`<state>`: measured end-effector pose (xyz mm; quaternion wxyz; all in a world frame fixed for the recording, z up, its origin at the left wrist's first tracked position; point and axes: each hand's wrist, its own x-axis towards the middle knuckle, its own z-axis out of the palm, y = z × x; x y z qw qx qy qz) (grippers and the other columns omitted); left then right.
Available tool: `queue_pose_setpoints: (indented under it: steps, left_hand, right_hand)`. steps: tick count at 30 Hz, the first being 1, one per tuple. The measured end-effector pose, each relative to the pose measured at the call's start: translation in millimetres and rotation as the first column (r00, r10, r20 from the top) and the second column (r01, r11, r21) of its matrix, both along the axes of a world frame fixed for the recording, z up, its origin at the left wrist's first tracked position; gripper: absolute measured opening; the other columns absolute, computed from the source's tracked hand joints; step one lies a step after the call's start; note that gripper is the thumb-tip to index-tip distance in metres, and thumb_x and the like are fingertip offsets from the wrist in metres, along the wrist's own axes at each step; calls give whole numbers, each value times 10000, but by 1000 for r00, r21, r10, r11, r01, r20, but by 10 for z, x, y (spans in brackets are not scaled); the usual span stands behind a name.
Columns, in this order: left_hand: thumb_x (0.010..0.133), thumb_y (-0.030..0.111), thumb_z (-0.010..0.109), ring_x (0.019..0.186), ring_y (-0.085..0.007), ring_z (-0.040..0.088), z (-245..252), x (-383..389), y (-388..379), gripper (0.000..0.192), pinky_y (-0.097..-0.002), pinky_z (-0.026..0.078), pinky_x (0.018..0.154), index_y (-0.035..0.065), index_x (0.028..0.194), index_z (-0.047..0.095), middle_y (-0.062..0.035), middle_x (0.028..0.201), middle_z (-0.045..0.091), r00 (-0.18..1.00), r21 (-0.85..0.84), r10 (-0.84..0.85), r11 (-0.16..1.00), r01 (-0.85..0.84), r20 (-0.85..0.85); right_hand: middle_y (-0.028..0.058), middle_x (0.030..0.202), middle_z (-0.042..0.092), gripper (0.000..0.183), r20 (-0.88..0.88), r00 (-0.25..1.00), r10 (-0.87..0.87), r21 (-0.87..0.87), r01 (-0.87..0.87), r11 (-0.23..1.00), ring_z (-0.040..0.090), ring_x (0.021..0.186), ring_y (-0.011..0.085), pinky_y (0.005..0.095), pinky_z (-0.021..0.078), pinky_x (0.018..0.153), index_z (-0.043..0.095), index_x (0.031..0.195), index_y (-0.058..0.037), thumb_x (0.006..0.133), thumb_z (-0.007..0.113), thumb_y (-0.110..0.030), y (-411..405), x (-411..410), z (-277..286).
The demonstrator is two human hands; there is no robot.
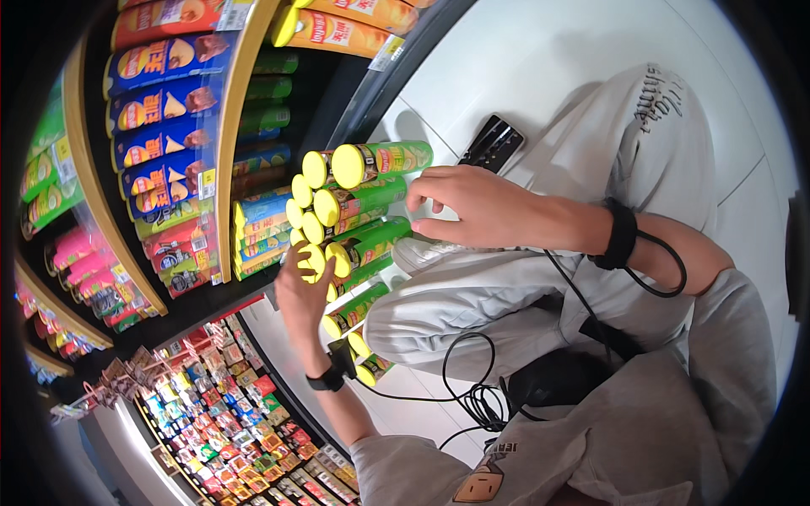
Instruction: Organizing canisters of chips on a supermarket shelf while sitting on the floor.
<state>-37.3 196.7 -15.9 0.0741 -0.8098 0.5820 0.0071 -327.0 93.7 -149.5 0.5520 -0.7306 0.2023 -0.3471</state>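
Observation:
Several green Lay's chip canisters (395, 158) with yellow lids lie stacked on their sides in front of the lowest shelf, lids towards the shelf. At the lid end, my left hand (305, 294) has its fingers and thumb spread around a yellow lid (311, 260); whether it grips that canister cannot be told. My right hand (452, 202) is beside the bottom ends of the green canisters, fingers curled and apart, with nothing seen in it. Black bands with cables circle both wrists. More green canisters (355, 311) lie lower in the pile, next to my bent leg.
Shelves (229, 126) at left hold blue canisters (161, 104) and others in several colours. Orange canisters (345, 28) lie at the top. A dark phone-like object (493, 144) rests on the tiled floor (436, 120). Loose black cable (484, 405) lies beside my legs. A rack of small packets (221, 417) stands beyond.

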Motion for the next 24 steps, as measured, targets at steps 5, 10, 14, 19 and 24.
queue_pose_setpoints:
  steps: [5,10,14,19,24]
  left_hand:
    - [912,210,749,868,-211,744,644,-250,-548,398,-321,595,689,1,1234,644,-144,1076,737,989,58,-85,994,93,-124]
    - [941,529,642,1062,-311,699,1088,-26,-1237,632,-396,515,937,18,1310,608,-208,1116,725,990,368,77,923,-115,115]
    - [908,615,631,1196,-325,646,920,75,-1734,743,-388,486,1000,21,1353,592,-245,1275,661,953,436,3,889,-142,304]
    - [873,637,628,1337,-382,526,162,584,-2397,877,-420,408,1109,29,1484,464,-285,1381,577,957,293,-76,956,-9,279]
    - [855,645,613,1332,-421,515,-257,1001,-2789,921,-440,410,1109,18,1502,422,-304,1400,551,950,217,-82,976,15,301]
  right_hand:
    - [133,972,651,231,38,999,-13,20,12,1000,678,856,302,413,530,745,614,1012,-22,923,677,-226,14,36,-55]
    - [140,895,607,228,17,1000,21,67,-22,998,657,828,339,443,512,716,605,966,-19,909,665,-230,8,-34,13]
    - [146,899,607,230,50,999,1,81,-5,997,646,824,353,457,507,717,598,950,-20,908,663,-237,-1,-3,-47]
    - [145,910,611,233,89,994,-59,35,56,998,642,834,363,474,512,737,591,958,-23,911,657,-241,-46,-9,-49]
    - [158,921,609,256,42,995,-89,125,83,989,649,854,363,478,521,743,581,957,1,905,646,-241,-95,64,-74]
